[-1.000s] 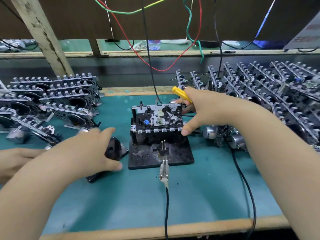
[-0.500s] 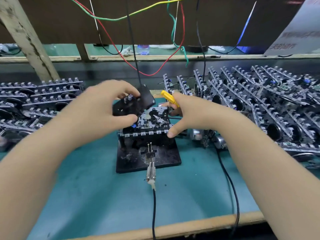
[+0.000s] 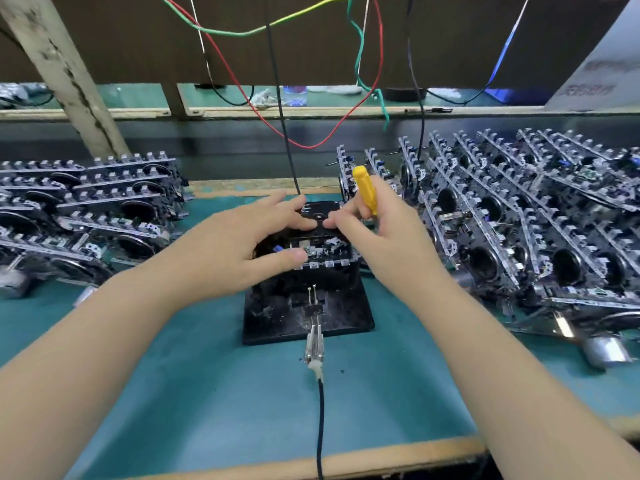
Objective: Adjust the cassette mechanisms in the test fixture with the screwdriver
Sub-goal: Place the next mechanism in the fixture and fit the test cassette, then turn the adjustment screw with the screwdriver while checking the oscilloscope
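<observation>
The black test fixture (image 3: pixel 343 317) stands mid-table with a cassette mechanism (image 3: pixel 329 252) seated on top. A black cassette-shaped block (image 3: pixel 320 213) lies on the mechanism's far part. My left hand (image 3: pixel 239 242) lies over the block with fingers stretched, thumb at the mechanism's front edge. My right hand (image 3: pixel 375 225) grips the yellow-handled screwdriver (image 3: pixel 365 190) upright in its curled fingers, while its forefinger touches the block. The screwdriver's tip is hidden behind the hand.
Finished-looking mechanisms are stacked at the left (image 3: pixel 97 202) and piled thickly at the right (image 3: pixel 526 220). A clip on a black cable (image 3: pixel 314 348) connects to the fixture's front. Coloured wires (image 3: pixel 311 98) hang above. The wooden table edge (image 3: pixel 346 459) runs near me.
My left hand picked the black block up from the table left of the fixture and set it on the mechanism. My right hand tilted the screwdriver upright and reached its forefinger to the block.
</observation>
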{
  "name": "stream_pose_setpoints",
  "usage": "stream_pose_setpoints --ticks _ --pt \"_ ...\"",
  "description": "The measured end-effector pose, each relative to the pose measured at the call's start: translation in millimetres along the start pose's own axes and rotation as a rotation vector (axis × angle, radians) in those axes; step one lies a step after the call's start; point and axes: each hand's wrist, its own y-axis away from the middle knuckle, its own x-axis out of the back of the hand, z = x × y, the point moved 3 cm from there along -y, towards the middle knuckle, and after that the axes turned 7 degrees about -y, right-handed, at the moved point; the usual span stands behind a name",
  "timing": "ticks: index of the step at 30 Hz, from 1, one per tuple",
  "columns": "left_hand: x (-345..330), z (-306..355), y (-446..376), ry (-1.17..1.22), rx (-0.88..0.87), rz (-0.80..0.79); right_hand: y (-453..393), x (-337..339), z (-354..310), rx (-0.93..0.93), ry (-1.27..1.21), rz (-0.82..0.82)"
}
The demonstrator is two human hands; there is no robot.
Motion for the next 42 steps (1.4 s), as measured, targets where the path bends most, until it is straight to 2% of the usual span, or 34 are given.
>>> stream_pose_setpoints --ticks 5,12,19,22,25,28,35,37,39,40,41,42 --pt "9 -2 3 -0.059 -0.043 0.003 -2 -1 10 -0.016 -0.143 0.044" --pt "1 -4 4 0.030 -0.037 0.092 -1 -7 17 0.014 -0.214 0.073" --pt "-32 1 31 -0.014 0.088 0.248 3 -6 18 -0.012 -0.187 0.080" --pt "-44 14 30 0.141 0.193 0.307 3 -7 18 -0.028 -0.201 0.076" --pt "-54 17 24 0.349 0.298 0.436 4 -7 20 -0.037 -0.210 0.081" --pt "-62 19 21 0.393 0.297 0.514 8 -7 20 -0.053 -0.211 0.085" --pt "-61 21 25 0.434 0.317 0.548 17 -3 15 -0.056 -0.250 0.098" --pt "-67 28 32 0.473 0.315 0.489 23 -5 34 -0.120 -0.243 0.084" --pt "-59 23 23 0.605 0.364 0.422 5 0 40 -0.140 -0.163 0.032" --pt "-52 21 28 0.714 0.369 0.436 4 3 42 -0.141 -0.160 0.027" --pt "-44 19 30 0.863 0.376 0.458 4 7 39 -0.094 -0.124 0.055" --pt "-42 12 25 0.915 0.391 0.457 4 12 35 -0.046 -0.039 0.085"
